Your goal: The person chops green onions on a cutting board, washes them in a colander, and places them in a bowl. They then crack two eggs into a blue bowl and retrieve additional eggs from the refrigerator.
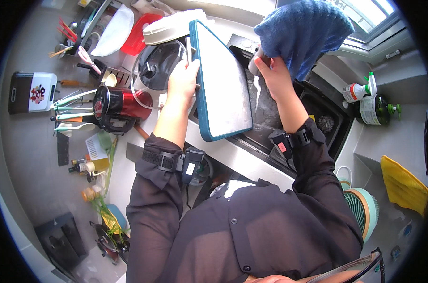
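My left hand [183,80] grips the near side of a cutting board [223,85] with a white face and a teal rim. The board is tilted on edge above the counter and the sink's left side. My right hand [277,78] is closed around a grey faucet head [257,64], and a stream of water [257,88] runs from it into the black sink [267,116]. Right above that hand hangs a blue towel [302,32], which hides the rest of the faucet.
A glass lid [157,65] and a red kettle [129,104] stand left of the board. A steel scourer [326,122] lies in the sink's right part. Spray bottle [357,92] and green pump bottle [375,109] stand right of it. A yellow cloth [405,184] hangs at far right.
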`<state>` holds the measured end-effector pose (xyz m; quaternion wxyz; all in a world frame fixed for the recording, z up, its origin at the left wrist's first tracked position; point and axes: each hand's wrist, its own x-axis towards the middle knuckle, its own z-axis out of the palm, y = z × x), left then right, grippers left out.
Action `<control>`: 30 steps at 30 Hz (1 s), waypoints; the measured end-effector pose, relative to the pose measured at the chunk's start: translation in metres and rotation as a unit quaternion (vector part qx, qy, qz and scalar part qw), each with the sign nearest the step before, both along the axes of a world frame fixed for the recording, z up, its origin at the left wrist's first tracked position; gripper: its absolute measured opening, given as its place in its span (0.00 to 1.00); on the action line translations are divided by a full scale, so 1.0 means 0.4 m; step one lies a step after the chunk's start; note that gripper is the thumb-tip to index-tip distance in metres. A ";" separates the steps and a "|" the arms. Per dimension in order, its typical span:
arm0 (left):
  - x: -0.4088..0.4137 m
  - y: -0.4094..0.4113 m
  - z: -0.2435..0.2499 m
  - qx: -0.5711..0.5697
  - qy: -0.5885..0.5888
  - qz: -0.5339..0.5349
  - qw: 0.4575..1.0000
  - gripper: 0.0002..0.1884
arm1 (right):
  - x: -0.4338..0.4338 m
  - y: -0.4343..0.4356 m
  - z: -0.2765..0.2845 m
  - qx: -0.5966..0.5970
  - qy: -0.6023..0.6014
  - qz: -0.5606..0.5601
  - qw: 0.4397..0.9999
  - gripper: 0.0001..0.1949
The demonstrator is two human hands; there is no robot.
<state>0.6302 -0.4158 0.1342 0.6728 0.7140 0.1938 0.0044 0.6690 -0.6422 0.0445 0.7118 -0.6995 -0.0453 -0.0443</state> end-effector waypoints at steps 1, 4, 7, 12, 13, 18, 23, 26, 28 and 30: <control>0.001 0.001 0.002 0.009 0.001 -0.009 1.000 0.10 | 0.003 0.005 0.002 0.024 -0.004 0.003 1.000 0.17; 0.001 0.004 0.000 0.024 0.000 -0.021 0.999 0.10 | 0.004 0.007 0.012 0.025 -0.026 -0.003 0.999 0.18; 0.005 0.005 -0.005 0.018 -0.007 -0.016 1.000 0.11 | -0.017 0.001 0.010 0.016 -0.024 -0.037 0.999 0.20; 0.008 0.023 -0.020 0.051 0.007 -0.028 0.998 0.11 | -0.116 -0.114 -0.163 -0.064 0.085 0.004 0.994 0.23; 0.007 0.022 -0.018 0.042 0.006 -0.026 0.999 0.11 | -0.132 -0.157 -0.208 -0.078 0.139 -0.032 0.987 0.21; 0.000 0.008 0.011 0.041 0.040 -0.022 0.998 0.14 | -0.113 -0.403 -0.315 -0.076 0.097 -0.224 0.967 0.13; -0.006 0.000 0.037 0.073 0.045 -0.042 0.995 0.15 | -0.050 -0.468 -0.279 -0.078 0.125 -0.222 0.964 0.14; -0.036 0.054 0.003 0.148 0.032 -0.089 0.984 0.13 | -0.060 -0.448 -0.290 -0.165 0.114 -0.216 0.956 0.14; -0.092 0.082 0.005 0.234 -0.019 -0.121 0.965 0.16 | -0.104 -0.388 -0.299 -0.196 0.098 -0.214 0.952 0.14; -0.204 0.093 0.027 0.230 -0.043 -0.106 0.966 0.15 | -0.156 -0.309 -0.302 -0.209 0.105 -0.138 0.962 0.15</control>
